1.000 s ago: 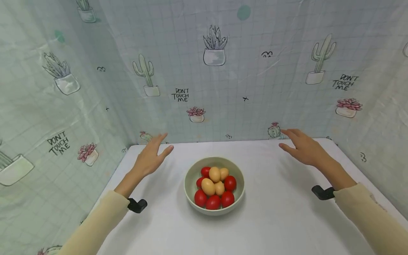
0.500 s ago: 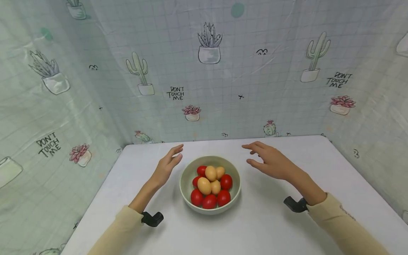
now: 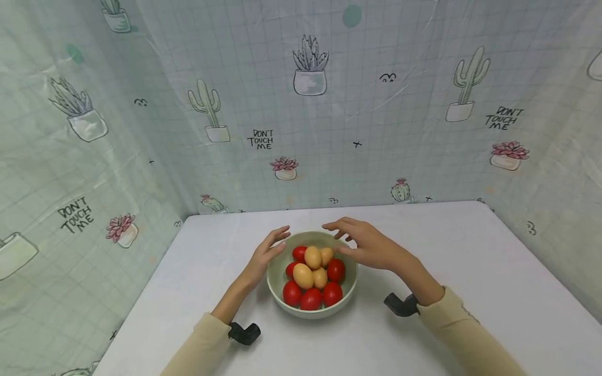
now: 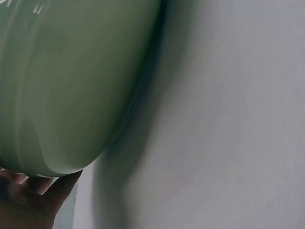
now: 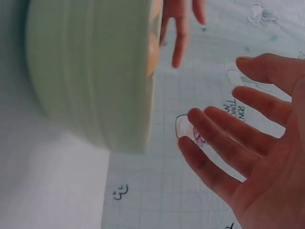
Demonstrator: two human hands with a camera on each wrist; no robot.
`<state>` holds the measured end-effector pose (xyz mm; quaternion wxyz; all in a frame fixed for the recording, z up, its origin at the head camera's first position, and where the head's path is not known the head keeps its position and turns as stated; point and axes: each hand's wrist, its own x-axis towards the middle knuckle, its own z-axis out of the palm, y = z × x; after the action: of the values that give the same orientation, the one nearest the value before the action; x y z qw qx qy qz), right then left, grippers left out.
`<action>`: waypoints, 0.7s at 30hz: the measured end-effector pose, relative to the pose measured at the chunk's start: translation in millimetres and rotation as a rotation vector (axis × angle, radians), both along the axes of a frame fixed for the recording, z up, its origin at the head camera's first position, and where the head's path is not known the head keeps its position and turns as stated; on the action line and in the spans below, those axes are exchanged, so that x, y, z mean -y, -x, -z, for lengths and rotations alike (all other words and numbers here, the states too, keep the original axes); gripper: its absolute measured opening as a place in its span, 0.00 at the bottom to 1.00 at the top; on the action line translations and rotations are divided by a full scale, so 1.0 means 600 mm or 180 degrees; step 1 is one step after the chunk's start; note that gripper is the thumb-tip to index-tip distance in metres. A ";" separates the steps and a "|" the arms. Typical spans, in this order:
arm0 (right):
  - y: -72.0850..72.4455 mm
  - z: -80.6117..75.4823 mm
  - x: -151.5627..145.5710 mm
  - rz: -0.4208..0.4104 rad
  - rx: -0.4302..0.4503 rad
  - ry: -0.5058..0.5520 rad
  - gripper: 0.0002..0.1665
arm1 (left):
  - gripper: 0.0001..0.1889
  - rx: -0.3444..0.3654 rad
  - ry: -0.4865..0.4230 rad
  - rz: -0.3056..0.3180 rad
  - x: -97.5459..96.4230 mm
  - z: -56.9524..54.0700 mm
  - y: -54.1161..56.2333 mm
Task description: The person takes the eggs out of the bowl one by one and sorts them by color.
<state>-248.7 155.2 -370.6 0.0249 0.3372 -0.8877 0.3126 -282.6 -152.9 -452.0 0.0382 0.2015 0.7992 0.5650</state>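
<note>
A pale green bowl (image 3: 312, 314) stands on the white table, holding several glossy red tomatoes (image 3: 311, 299) and, heaped on them, several light-brown eggs (image 3: 303, 275). My left hand (image 3: 263, 258) is at the bowl's left rim, fingers loosely extended. Over the right far rim hovers my right hand (image 3: 367, 244), its fingers spread and holding nothing. In the right wrist view, the right hand (image 5: 257, 157) shows an open palm beside the bowl wall (image 5: 90, 76), with the left fingers (image 5: 179, 38) beyond. The left wrist view has the bowl's outer side (image 4: 71, 86) above the left hand (image 4: 28, 202).
The white table (image 3: 447, 240) extends around the bowl. Behind and beside it hangs a pale cloth (image 3: 357, 120) printed with cacti and lettering. A black wrist mount (image 3: 244, 333) sticks out below the left sleeve, and another mount (image 3: 402, 304) below the right sleeve.
Both hands have moved inward from the table's two sides to the bowl's rim, the right travelling farther. The bowl and its contents stay in place; the head view has shifted slightly.
</note>
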 end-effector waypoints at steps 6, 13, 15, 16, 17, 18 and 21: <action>0.005 -0.005 0.022 -0.0310 0.0209 0.0245 0.30 | 0.29 0.0114 -0.0266 0.0129 -0.011 0.014 0.004; 0.011 0.002 0.041 -0.0488 0.0480 0.0421 0.30 | 0.29 0.0251 -0.0364 0.0199 -0.014 0.021 0.005; 0.013 0.003 0.044 -0.0508 0.0541 0.0388 0.30 | 0.30 0.0270 -0.0358 0.0228 -0.014 0.022 0.005; 0.014 0.004 0.046 -0.0521 0.0565 0.0368 0.30 | 0.30 0.0273 -0.0355 0.0226 -0.013 0.022 0.005; 0.016 0.004 0.048 -0.0536 0.0585 0.0350 0.30 | 0.30 0.0276 -0.0354 0.0222 -0.013 0.022 0.004; 0.017 0.004 0.049 -0.0549 0.0603 0.0332 0.30 | 0.31 0.0269 -0.0349 0.0210 -0.012 0.022 0.003; 0.021 0.003 0.052 -0.0548 0.0634 0.0267 0.30 | 0.31 0.0266 -0.0354 0.0186 -0.012 0.023 0.003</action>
<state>-261.1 123.9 -372.6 -0.0762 0.3780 -0.8397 0.3823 -284.1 -145.7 -465.6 0.0769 0.2028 0.7581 0.6150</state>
